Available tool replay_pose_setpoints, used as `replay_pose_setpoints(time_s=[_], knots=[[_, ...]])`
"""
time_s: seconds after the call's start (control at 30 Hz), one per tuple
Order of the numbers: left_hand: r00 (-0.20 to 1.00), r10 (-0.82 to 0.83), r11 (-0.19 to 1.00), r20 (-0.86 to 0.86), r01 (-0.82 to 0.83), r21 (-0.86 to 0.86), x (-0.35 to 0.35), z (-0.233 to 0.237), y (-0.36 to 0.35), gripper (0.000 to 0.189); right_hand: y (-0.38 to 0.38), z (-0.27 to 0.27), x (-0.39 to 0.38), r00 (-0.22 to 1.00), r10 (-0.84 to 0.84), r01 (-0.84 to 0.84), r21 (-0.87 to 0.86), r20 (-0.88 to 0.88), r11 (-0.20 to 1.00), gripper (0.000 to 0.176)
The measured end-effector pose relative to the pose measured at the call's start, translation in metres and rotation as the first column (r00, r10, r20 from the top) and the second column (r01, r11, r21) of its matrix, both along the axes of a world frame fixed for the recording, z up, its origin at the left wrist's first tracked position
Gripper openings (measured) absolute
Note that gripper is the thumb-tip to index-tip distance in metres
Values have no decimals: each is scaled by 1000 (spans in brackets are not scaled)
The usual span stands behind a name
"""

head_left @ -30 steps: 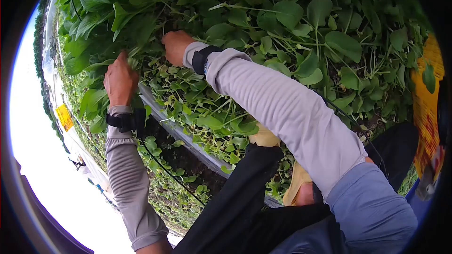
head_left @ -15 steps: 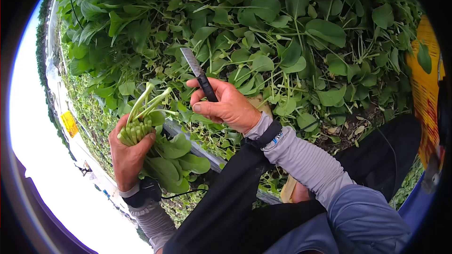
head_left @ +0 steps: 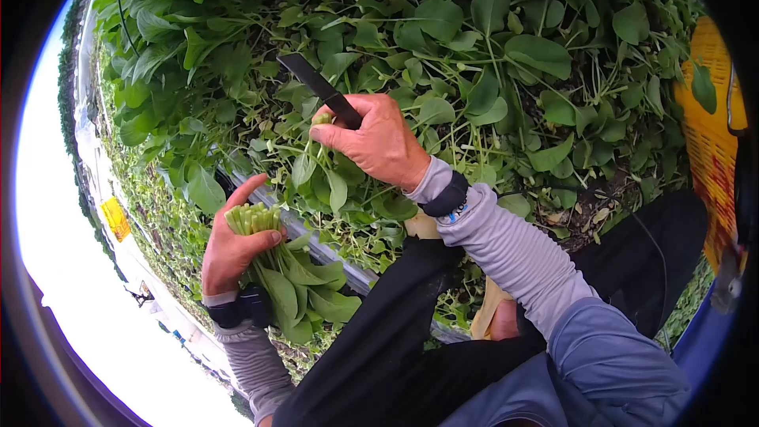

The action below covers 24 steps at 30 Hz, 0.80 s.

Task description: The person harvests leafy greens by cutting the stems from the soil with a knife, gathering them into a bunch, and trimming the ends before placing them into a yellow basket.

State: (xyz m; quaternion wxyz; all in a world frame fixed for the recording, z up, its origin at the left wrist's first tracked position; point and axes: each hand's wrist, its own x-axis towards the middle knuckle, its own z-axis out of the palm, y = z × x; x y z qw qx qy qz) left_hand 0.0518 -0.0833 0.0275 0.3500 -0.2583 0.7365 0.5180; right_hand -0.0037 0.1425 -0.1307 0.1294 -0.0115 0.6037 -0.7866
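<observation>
My left hand [head_left: 221, 257] is wrapped round a bunch of leafy greens [head_left: 292, 285], its index finger lifted away from the stems. The pale cut stem ends point up, and the leaves hang below beside my knee. Higher and to the right, my right hand [head_left: 383, 142] grips a knife [head_left: 310, 77] whose dark blade points up and left. The same hand pinches a few cut greens [head_left: 336, 190] between thumb and fingers, with their leaves hanging down. The knife's handle is mostly hidden in the palm. A gap separates the two hands.
A dense bed of leafy plants [head_left: 545, 55] spreads in front of me. A yellow plastic crate [head_left: 708, 142] stands at the right. A grey strip [head_left: 316, 245] edges the bed by my knee. Farther off at the left is another yellow object [head_left: 115, 220].
My right hand has moved up slightly, turned over, and now pinches a few greens along with the knife. Long stems sticking out above the left hand's bunch are gone from there; its index finger has lifted.
</observation>
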Motion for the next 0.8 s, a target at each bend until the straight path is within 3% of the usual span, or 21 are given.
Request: replay_pose_setpoints(time_s=[0.03, 0.07, 0.1, 0.13, 0.2, 0.3, 0.4, 0.43, 0.47, 0.57, 0.6, 0.67, 0.8], knots=[[985, -133, 954, -111, 97, -284, 2, 4, -8, 57, 2, -4, 2, 1000, -9, 12, 100, -24, 995, 26], [942, -286, 820, -174, 146, -554, 4, 8, -13, 49, 3, -7, 5, 999, -15, 24, 196, -47, 980, 28], [923, -314, 757, -225, 100, -645, 7, 17, -7, 36, 2, -1, 7, 999, -9, 16, 191, -42, 981, 28], [926, -307, 754, -220, 96, -650, 7, 25, 4, 36, 1, 8, 9, 993, 86, -73, 151, -85, 986, 28], [871, -311, 803, -379, 28, -595, 5, 37, 32, 31, -5, 23, 14, 955, 227, -216, 79, -191, 973, 28], [862, -270, 883, -428, 44, -468, 1, 30, 44, 29, -18, 35, 19, 934, 211, -278, -216, -287, 936, 27], [860, -189, 982, -474, 155, -110, -11, 9, 31, 33, -14, 41, 20, 957, 220, -264, -253, -188, 931, 27], [904, -63, 998, -424, 66, -8, -7, 3, 29, 38, -17, 35, 21, 948, 221, -257, -142, -229, 956, 27], [932, 61, 996, -358, -32, 86, -4, -1, 28, 43, -20, 32, 23, 948, 220, -256, -140, -231, 956, 27], [925, 172, 976, -340, -112, 187, -2, -17, 30, 50, -33, 31, 34, 995, 88, -101, -287, -57, 952, 23], [924, 172, 976, -341, -112, 189, -1, -22, 31, 50, -36, 31, 38, 994, 88, -101, -286, -59, 953, 23], [921, 253, 966, -296, -227, 120, 1, -30, 32, 48, -43, 29, 45, 984, 54, -11, -244, 172, 970, 23], [903, 314, 949, -292, -291, 120, 10, -49, 19, 46, -56, 25, 53, 940, 86, 58, -404, 329, 913, 21]])
